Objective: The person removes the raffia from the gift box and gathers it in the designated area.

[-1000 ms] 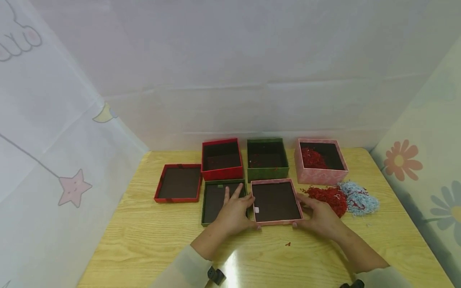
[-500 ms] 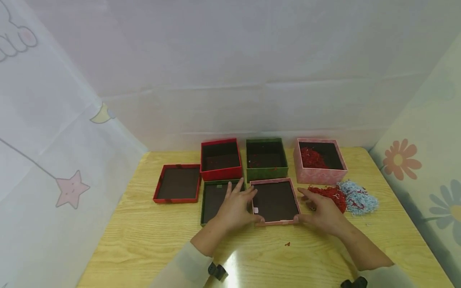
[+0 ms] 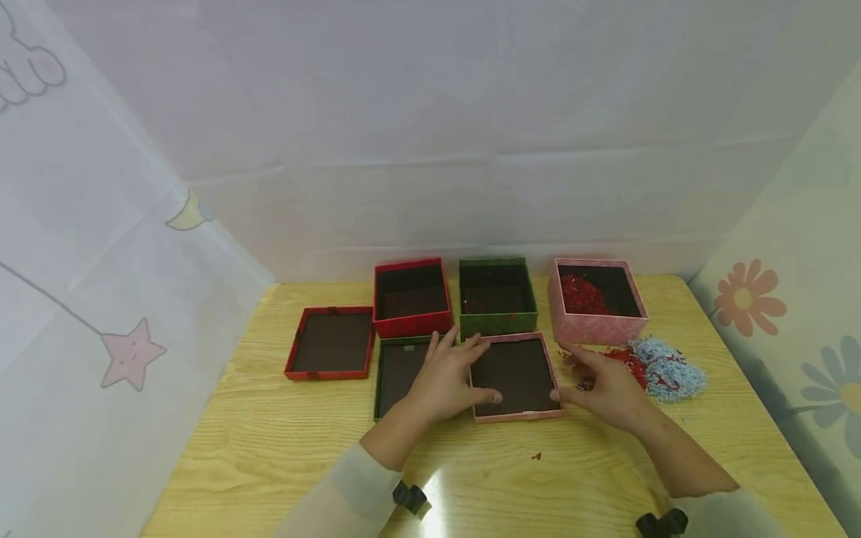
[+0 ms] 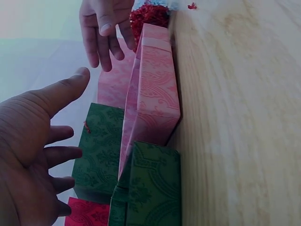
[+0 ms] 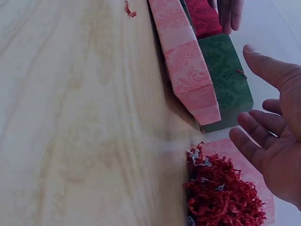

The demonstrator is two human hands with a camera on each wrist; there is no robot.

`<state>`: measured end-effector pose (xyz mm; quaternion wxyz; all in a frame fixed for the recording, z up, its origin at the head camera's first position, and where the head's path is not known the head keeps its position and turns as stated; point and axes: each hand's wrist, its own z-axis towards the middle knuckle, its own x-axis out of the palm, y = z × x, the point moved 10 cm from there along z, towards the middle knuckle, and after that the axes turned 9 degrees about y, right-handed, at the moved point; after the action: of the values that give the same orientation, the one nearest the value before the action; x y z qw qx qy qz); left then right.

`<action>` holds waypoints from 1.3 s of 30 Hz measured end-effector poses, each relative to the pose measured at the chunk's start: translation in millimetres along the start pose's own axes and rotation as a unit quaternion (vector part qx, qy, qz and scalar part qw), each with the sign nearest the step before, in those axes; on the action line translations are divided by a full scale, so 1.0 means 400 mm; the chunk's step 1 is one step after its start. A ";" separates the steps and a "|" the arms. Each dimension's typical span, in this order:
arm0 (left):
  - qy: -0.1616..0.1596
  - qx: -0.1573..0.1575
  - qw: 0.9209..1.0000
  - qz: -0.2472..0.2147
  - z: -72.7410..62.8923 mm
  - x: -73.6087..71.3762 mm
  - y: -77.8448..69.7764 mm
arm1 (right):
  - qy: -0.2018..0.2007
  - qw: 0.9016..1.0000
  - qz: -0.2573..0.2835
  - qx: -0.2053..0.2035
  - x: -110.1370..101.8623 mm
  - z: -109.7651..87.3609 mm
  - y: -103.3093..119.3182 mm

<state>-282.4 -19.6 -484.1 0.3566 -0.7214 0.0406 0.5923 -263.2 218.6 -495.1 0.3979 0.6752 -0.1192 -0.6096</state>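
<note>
The pink lid (image 3: 514, 377) lies inner side up on the table, dark inside. My left hand (image 3: 440, 377) is over its left edge, fingers spread and straight. In the left wrist view the left hand (image 4: 28, 146) stands apart from the lid, with nothing in its grasp. To the lid's right is my right hand (image 3: 605, 392), its thumb near the lid's right edge. The right wrist view shows the right hand (image 5: 277, 127) with loose, spread fingers, holding nothing. Partly beneath my left hand lies the green lid (image 3: 397, 381).
A red lid (image 3: 332, 342) lies at the left. Behind stand a red box (image 3: 413, 325), a green box (image 3: 500, 323) and a pink box (image 3: 599, 329) holding red shreds. Red shredded paper (image 3: 632, 366) and pale blue shredded paper (image 3: 676, 377) lie on the right.
Both hands have come off the pink lid's sides. My left hand has risen, its thumb now over the lid. My right fingers have moved slightly away from the edge.
</note>
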 end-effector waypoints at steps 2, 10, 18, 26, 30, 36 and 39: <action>-0.003 0.003 1.000 0.000 0.005 -0.006 -0.005 | -0.006 1.000 -0.001 0.000 -0.010 0.003 -0.001; -0.022 0.013 1.000 -0.006 0.027 -0.031 -0.021 | -0.039 0.998 -0.027 -0.027 -0.061 0.008 0.018; -0.034 0.013 0.999 -0.013 0.050 -0.052 -0.035 | -0.066 0.997 -0.020 -0.030 -0.118 0.018 0.032; -0.039 0.026 0.999 -0.015 0.083 -0.046 -0.071 | -0.092 0.995 -0.040 -0.016 -0.158 0.013 0.026; -0.041 0.035 0.999 -0.011 0.100 -0.042 -0.093 | -0.101 0.994 -0.042 -0.015 -0.179 0.016 0.018; -0.043 0.045 0.998 -0.002 0.133 -0.034 -0.117 | -0.115 0.993 -0.019 -0.010 -0.209 0.029 -0.013; -0.042 0.047 0.998 0.001 0.151 -0.034 -0.128 | -0.115 0.993 -0.008 0.000 -0.219 0.038 -0.034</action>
<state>-311.5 47.4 -451.1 0.3906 -0.6784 0.0545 0.6199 -301.4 278.2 -439.4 0.3763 0.6013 -0.1589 -0.6867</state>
